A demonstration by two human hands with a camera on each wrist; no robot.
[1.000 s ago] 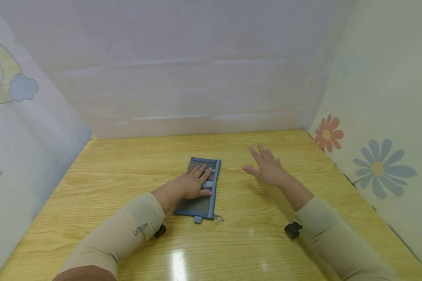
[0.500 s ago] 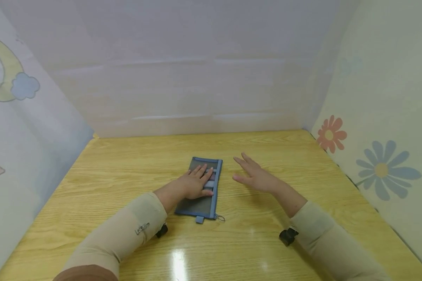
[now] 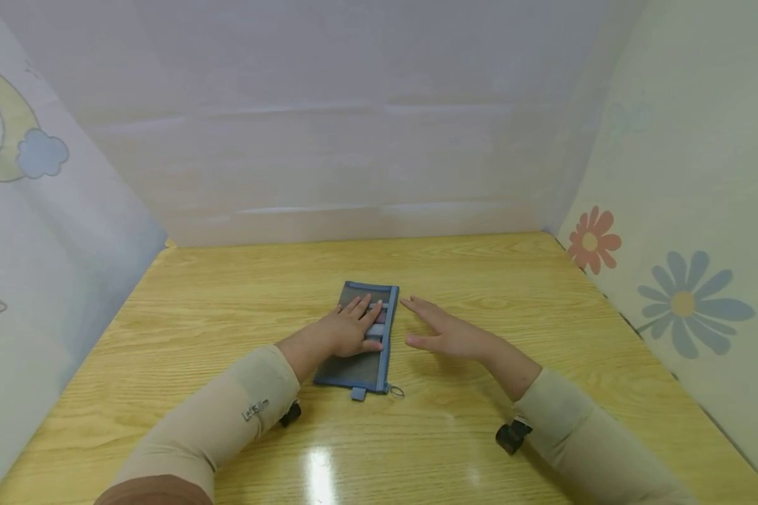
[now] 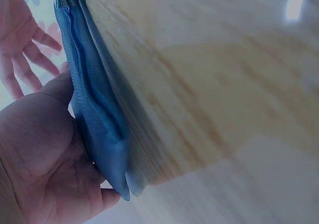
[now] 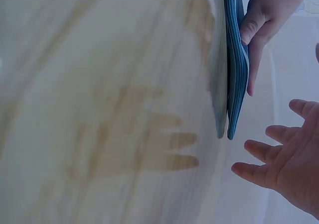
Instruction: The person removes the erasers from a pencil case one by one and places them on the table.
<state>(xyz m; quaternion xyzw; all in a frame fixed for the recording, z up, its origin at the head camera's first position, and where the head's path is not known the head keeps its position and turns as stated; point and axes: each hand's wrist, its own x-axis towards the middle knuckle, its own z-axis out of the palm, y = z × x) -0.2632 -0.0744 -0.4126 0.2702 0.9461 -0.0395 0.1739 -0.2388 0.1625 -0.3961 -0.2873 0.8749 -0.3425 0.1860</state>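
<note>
A flat mesh zip pouch [image 3: 347, 370] with blue edging lies on the wooden table, its zip along the right side. A metal ring [image 3: 396, 391] and a small blue tab [image 3: 358, 394] stick out at its near end. My left hand [image 3: 347, 333] rests on the pouch with the fingers spread, hiding its middle; pinkish and pale contents show beside the fingers. To the right of the pouch, my right hand [image 3: 448, 333] hovers over the table, fingers extended towards the zip side and touching nothing. The right wrist view shows a gap between its fingertips and the pouch [image 5: 237, 79].
The wooden table [image 3: 240, 280] runs back to a pale wall sheet [image 3: 354, 154]. Printed sheets stand at both sides, with a moon [image 3: 14, 133] on the left and a blue flower [image 3: 682, 304] on the right. Black wrist cameras hang beneath both sleeves.
My right hand has moved left and a little nearer to me, closer to the pouch, and has lowered its spread fingers. The left hand and the pouch have stayed in place.
</note>
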